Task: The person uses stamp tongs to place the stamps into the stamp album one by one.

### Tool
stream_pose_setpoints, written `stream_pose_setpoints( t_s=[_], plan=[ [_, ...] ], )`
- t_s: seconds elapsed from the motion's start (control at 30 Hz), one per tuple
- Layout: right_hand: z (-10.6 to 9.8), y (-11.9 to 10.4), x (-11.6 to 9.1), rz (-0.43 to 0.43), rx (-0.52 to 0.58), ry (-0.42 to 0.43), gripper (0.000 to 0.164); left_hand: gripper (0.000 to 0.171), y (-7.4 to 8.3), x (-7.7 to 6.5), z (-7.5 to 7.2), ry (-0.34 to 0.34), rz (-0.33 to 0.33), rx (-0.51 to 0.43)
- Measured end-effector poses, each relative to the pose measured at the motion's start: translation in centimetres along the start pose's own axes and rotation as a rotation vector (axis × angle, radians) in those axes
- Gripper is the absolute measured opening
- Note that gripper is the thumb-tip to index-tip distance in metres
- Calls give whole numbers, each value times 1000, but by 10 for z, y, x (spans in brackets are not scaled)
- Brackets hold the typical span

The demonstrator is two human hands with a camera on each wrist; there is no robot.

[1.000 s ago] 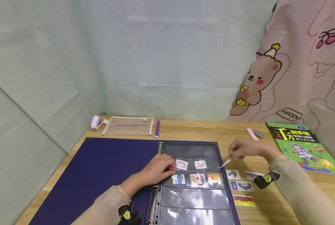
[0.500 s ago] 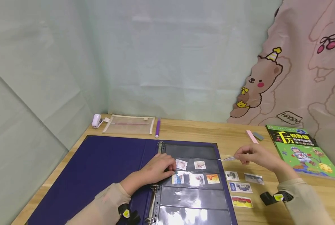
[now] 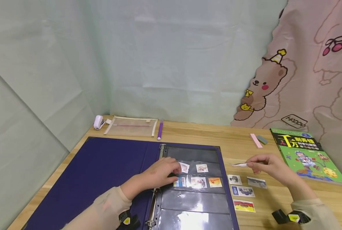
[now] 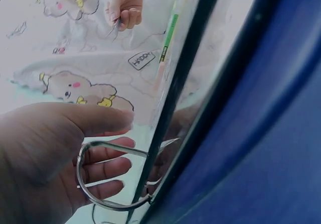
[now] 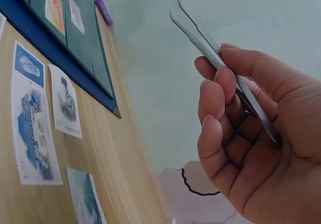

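Observation:
My right hand (image 3: 267,166) pinches a pair of metal tweezers (image 5: 206,50) between thumb and fingers. Their bent tips stand apart with nothing between them, pointing left toward the stamp album's page. Several loose stamps lie on the table under this hand, among them a red and yellow one (image 3: 244,206), a blue and white one (image 3: 243,191) and a grey one (image 3: 234,179). My left hand (image 3: 159,172) rests at the page's inner side, fingers loosely bent beside a metal binder ring (image 4: 80,171). Near its fingertips, stamps (image 3: 198,182) sit in two rows of the black pocket page (image 3: 193,202).
The album's dark blue cover (image 3: 110,166) lies open on the left. Behind it are a stapler (image 3: 98,122), a mesh pouch (image 3: 132,127) and a purple pen (image 3: 160,130). A pink strip (image 3: 256,140), a blue-green eraser-like block (image 3: 262,140) and a green book (image 3: 310,159) are at the back right.
My right hand has drawn back to the right with the tweezers, whose tips have left the page's edge and are now over the table. The left hand has hardly moved.

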State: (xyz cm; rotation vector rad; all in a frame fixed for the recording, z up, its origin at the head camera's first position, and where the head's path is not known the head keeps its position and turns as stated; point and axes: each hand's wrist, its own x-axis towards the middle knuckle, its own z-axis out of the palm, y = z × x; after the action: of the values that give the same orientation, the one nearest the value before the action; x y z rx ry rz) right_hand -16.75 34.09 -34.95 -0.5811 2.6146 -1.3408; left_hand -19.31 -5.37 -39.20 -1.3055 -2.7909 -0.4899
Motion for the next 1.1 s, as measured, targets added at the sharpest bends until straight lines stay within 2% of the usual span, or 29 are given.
stream_pose_setpoints(
  t_s=[0.2, 0.43, 0.6, 0.87, 1.1],
  plan=[
    [-1, 5, -11, 4, -5, 16, 19, 15, 14, -5, -8, -50, -23, 9],
    [-3, 14, -21, -30, 28, 30, 17, 22, 28, -13, -8, -49, -12, 79],
    [-7, 20, -25, -44, 75, 4, 15, 26, 35, -18, -7, -49, -5, 104],
    [-12, 27, -26, -6, 104, -65, 19, 33, 39, -30, -6, -42, -7, 98],
    [-13, 30, -26, 5, 36, -81, 19, 38, 39, -35, -3, -45, -51, 142]
  ],
)
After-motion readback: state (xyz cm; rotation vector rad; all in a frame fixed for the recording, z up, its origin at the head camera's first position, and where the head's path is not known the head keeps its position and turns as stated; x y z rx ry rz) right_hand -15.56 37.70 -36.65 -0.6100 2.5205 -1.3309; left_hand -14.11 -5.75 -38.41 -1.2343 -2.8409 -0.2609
